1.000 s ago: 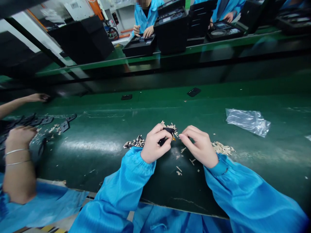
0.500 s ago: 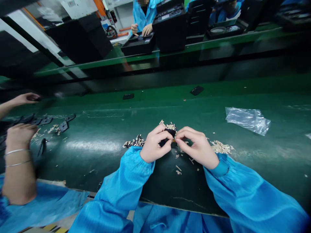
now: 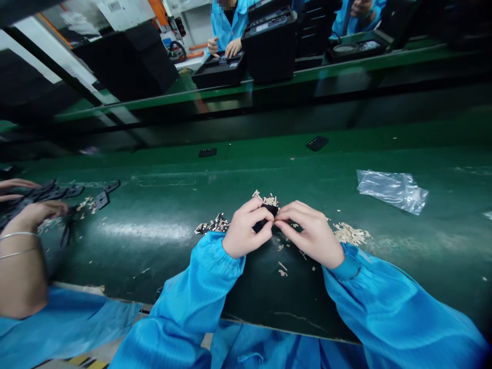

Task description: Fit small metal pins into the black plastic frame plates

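Over the green work surface, my left hand is closed on a small black part, mostly hidden by the fingers. The thumb and index finger of my right hand pinch at the part's right edge, their tips touching those of my left hand; whatever they hold is too small to make out. A pile of small beige pieces lies just behind my hands. Black and white bits are heaped left of my left hand, and more beige scraps lie beyond my right hand.
Two flat black parts lie farther back. Clear plastic bags are at the right. At the left, a co-worker's hands are among black parts. Another person sits behind black boxes.
My fingertips have drawn together at the black part's edge. The co-worker's hands at the left have moved to the black parts. The two flat parts at the back have shifted slightly right.
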`<state>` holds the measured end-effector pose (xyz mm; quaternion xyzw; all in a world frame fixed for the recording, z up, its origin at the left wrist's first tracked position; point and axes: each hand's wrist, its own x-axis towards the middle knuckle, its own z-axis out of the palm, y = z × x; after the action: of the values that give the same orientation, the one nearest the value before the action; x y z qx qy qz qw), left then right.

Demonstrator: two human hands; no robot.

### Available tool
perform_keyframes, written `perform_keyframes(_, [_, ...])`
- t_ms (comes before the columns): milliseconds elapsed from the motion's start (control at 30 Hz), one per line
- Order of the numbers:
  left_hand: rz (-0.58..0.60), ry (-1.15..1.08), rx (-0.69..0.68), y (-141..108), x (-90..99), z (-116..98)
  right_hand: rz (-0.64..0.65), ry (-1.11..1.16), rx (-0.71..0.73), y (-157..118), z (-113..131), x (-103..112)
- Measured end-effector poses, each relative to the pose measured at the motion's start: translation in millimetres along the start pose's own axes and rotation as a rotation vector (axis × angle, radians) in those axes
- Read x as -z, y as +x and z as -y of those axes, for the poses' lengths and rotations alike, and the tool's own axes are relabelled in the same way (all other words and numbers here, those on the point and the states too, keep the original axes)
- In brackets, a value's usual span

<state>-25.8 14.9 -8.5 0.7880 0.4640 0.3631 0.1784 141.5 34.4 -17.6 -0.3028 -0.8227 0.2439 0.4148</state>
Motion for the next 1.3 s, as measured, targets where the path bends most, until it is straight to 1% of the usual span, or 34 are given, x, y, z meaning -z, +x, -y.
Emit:
perform_keyframes(100, [-0.001,-0.019,0.022,1.1,3.1,0.4,0.006,0.027,-0.030,0.8,-1.3,5.3])
perform_keyframes(233, [0.002,-0.133,0.136,2.2,8.2,3.3,0.006,0.012,-0.074,1.8,-1.4,17.1])
perform_keyframes(333, [0.043,-0.285,0.209,2.6,9.0,6.6,0.090,-0.045,0.010,1.0,-1.0,20.3])
perform_keyframes(400, [0.065,-0.378,0.249,2.4,7.6,8.8,0.116,-0.084,0.075,-0.6,-1.3,18.4])
perform_keyframes(500, [0.083,-0.472,0.321,1.7,4.4,10.6,0.082,-0.122,0.137,-3.5,-1.8,13.2])
perform_keyframes(600, [0.113,-0.536,0.366,1.0,1.5,9.1,0.024,-0.159,0.158,-5.1,-1.1,8.7])
perform_keyframes(667, [0.127,-0.578,0.378,0.7,0.2,6.5,-0.005,-0.207,0.164,-5.2,-0.4,6.7])
perform_keyframes(800, [0.120,-0.639,0.393,0.6,-1.1,3.1,-0.008,-0.266,0.192,-4.8,0.9,5.3])
perform_keyframes(867, [0.109,-0.651,0.393,1.0,-1.0,3.7,0.009,-0.232,0.195,-4.5,1.9,6.0])
perform_keyframes(933, [0.091,-0.655,0.400,1.4,-0.7,5.5,0.035,-0.153,0.183,-4.1,3.4,7.1])
perform_keyframes(1033, [0.063,-0.644,0.413,1.8,0.0,7.5,0.024,-0.052,0.107,-3.2,5.8,8.1])
perform_keyframes(1133, [0.064,-0.579,0.385,1.2,0.5,7.4,-0.007,-0.029,0.029,-3.1,7.0,7.1])
perform_keyframes(1200, [0.080,-0.552,0.368,0.7,0.6,6.7,-0.008,-0.045,0.027,-3.7,6.6,6.0])
perform_keyframes(1300, [0.111,-0.595,0.367,0.6,0.3,5.2,-0.009,-0.098,0.082,-4.9,5.1,5.6])
